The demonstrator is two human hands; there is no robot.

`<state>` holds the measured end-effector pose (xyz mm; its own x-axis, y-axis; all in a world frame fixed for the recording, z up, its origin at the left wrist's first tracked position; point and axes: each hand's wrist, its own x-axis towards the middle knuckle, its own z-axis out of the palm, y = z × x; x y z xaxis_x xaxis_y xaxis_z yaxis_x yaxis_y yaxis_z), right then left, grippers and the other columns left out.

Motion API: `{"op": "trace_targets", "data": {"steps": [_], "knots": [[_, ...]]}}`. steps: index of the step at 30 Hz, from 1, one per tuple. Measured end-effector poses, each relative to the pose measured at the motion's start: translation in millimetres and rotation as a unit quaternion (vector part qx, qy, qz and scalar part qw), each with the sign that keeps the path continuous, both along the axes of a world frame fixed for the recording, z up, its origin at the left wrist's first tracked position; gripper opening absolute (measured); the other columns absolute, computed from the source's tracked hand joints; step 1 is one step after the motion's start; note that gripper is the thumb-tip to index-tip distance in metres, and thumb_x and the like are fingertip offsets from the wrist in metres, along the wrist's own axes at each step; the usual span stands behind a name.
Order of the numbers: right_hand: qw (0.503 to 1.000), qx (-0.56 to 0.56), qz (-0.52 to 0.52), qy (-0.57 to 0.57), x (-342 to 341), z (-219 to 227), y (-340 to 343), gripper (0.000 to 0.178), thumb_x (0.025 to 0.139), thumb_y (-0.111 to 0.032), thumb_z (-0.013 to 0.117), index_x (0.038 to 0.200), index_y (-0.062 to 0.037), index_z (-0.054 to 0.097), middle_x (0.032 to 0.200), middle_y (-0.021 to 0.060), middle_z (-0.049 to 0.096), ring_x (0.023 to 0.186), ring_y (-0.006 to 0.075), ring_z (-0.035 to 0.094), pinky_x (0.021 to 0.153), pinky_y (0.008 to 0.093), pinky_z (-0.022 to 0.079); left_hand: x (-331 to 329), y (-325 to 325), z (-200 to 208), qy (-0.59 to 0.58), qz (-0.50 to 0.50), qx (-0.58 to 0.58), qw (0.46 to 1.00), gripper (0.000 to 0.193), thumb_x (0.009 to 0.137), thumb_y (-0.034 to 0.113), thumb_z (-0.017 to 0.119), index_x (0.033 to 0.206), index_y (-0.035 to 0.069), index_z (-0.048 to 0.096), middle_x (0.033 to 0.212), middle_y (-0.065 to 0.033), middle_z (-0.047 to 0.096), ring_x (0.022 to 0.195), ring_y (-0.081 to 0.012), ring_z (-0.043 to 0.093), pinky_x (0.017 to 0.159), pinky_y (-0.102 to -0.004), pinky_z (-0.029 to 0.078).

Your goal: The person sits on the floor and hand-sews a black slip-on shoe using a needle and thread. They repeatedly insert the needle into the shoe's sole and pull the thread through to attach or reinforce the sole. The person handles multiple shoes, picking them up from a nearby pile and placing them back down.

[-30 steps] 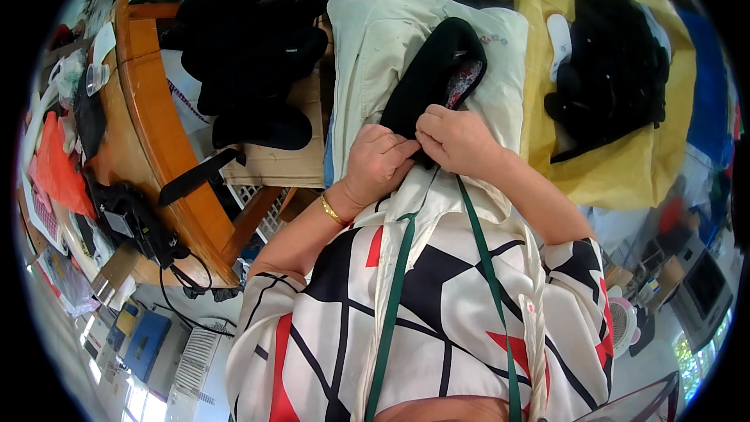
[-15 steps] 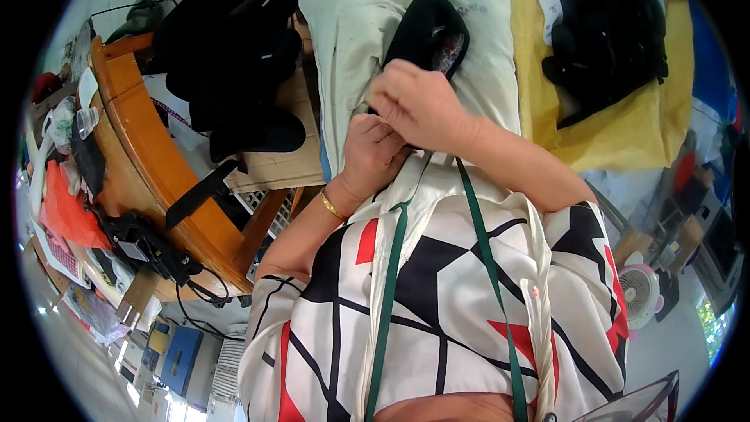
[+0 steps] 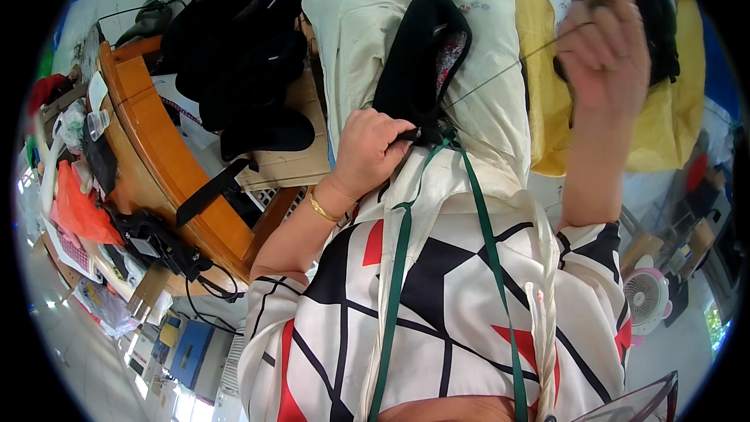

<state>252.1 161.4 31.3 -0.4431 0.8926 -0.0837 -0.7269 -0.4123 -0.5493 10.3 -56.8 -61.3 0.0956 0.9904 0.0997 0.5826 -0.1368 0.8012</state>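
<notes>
A black cloth shoe [image 3: 414, 62] lies on a cream-white cloth [image 3: 351, 39] spread over my lap. My left hand [image 3: 367, 148] pinches the near end of the shoe and holds it down. My right hand [image 3: 605, 47] is raised high at the upper right, fingers closed on a thin dark thread [image 3: 508, 70]. The thread runs taut from the shoe's near end up to that hand. The hand is blurred, and I cannot make out a needle. A gold bangle [image 3: 322, 207] sits on my left wrist.
A pile of black shoes [image 3: 234, 55] rests on a cardboard box [image 3: 297, 164] to the left. Beyond it is a curved wooden table [image 3: 156, 148] with clutter. A yellow cloth [image 3: 672, 133] carrying black items lies at right. A small fan [image 3: 647, 297] stands at lower right.
My right hand left the shoe and swung up and to the right, drawing the thread out taut. The left hand stayed gripping the shoe's near end.
</notes>
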Motion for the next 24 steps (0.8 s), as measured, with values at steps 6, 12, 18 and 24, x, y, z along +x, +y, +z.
{"op": "trace_targets", "data": {"steps": [6,12,18,24], "knots": [[0.894,0.21,0.089,-0.385,-11,-40,-49,0.018,0.095,-0.002,0.057,0.112,-0.0043,0.059,0.079,0.0018,0.057,0.073,0.0122,0.058,0.068,0.0271,0.048,-3,4,3,-0.014,-0.016,-0.044,0.999,0.02,0.073,0.006,0.074,0.092,0.011,0.069,0.074,-0.0032,0.059,0.075,-0.026,0.055,0.071,-0.0381,0.039],[0.598,0.576,0.202,-0.519,-44,-69,-100,0.022,0.079,-0.004,0.062,0.101,-0.0044,0.066,0.092,0.0085,0.061,0.091,0.0277,0.061,0.078,0.0368,0.052,-2,7,9,-0.008,-0.024,-0.052,0.998,0.023,0.071,0.004,0.073,0.093,0.011,0.07,0.078,-0.0031,0.06,0.078,-0.0254,0.057,0.073,-0.0369,0.04],[0.512,0.696,0.173,-0.473,-45,-84,-95,0.012,0.072,-0.011,0.062,0.083,-0.0081,0.06,0.081,0.0053,0.053,0.081,0.024,0.058,0.073,0.0357,0.051,-1,10,12,0.006,-0.027,-0.055,0.998,0.019,0.073,0.008,0.073,0.091,0.009,0.07,0.077,-0.0042,0.06,0.077,-0.026,0.057,0.073,-0.0373,0.04],[0.648,0.529,0.13,-0.532,-50,-70,-90,0.006,0.084,-0.013,0.065,0.085,-0.0073,0.064,0.08,0.0046,0.06,0.078,0.0222,0.062,0.069,0.0342,0.053,-1,15,15,0.007,-0.033,-0.09,0.995,0.015,0.076,0.009,0.074,0.089,0.005,0.069,0.073,-0.0083,0.059,0.072,-0.0285,0.056,0.068,-0.0379,0.042]]}}
